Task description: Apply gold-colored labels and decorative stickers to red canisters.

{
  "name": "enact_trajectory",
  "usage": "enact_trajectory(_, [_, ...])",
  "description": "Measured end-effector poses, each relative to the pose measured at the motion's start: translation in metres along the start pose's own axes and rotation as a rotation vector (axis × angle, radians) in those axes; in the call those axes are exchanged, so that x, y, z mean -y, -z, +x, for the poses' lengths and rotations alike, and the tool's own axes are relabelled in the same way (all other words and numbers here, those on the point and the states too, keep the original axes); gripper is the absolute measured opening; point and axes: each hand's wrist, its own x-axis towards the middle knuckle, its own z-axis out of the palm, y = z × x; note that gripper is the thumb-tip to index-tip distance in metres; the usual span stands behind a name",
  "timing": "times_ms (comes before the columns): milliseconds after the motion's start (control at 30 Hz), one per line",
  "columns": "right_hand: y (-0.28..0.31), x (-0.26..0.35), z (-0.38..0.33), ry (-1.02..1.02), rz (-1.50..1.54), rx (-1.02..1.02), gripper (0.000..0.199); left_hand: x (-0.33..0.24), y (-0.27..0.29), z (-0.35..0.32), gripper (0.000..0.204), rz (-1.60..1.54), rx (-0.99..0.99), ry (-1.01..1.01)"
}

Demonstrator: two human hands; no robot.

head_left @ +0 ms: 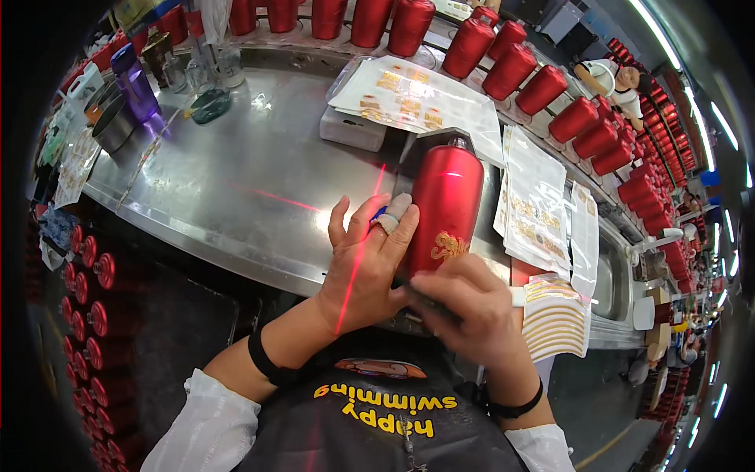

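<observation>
On red bottle (447, 200): left hand (363, 263), right hand (465, 308)

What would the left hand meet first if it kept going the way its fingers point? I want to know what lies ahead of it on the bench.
The left hand points up the steel bench; probably the white box first, though depth is unclear.

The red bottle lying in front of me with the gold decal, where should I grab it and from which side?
Probably the plain upper body of the red bottle, from its open right side. It lies lengthwise, neck away. The left hand already rests against its left flank, the right hand covers the near end, and the gold decal sits low, so fingers higher up likely stay off it.
</observation>
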Motion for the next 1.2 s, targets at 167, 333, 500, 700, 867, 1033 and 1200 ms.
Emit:
enact_trajectory(167, [0.002,-0.013,-0.015,-0.576,0.33,-0.478,0.013,0.001,0.002,0.004,0.092,-0.203,0.009,0.066])
enact_trajectory(333, [-0.011,-0.029,-0.03,-0.656,0.567,-0.488,0.017,-0.005,-0.016,0.026,0.083,-0.772,0.012,0.355])
enact_trajectory(500, [-0.019,-0.033,-0.036,-0.701,0.547,-0.474,0.017,-0.005,-0.018,0.025,0.078,-0.785,0.076,0.403])
enact_trajectory(700, [-0.022,-0.036,-0.035,-0.731,0.558,-0.474,0.017,0.004,-0.02,0.024,0.081,-1.028,0.026,0.361])
enact_trajectory(867, [-0.023,-0.038,-0.036,-0.748,0.553,-0.471,0.018,-0.011,-0.025,0.028,0.08,-0.775,-0.021,0.374])
enact_trajectory(1033, [-0.024,-0.04,-0.037,-0.744,0.536,-0.467,0.019,-0.023,-0.008,0.025,0.082,-0.454,-0.2,0.036])
enact_trajectory(1200, [-0.025,-0.042,-0.039,-0.726,0.523,-0.488,0.019,-0.053,-0.01,0.003,0.059,0.142,-0.059,-0.189])
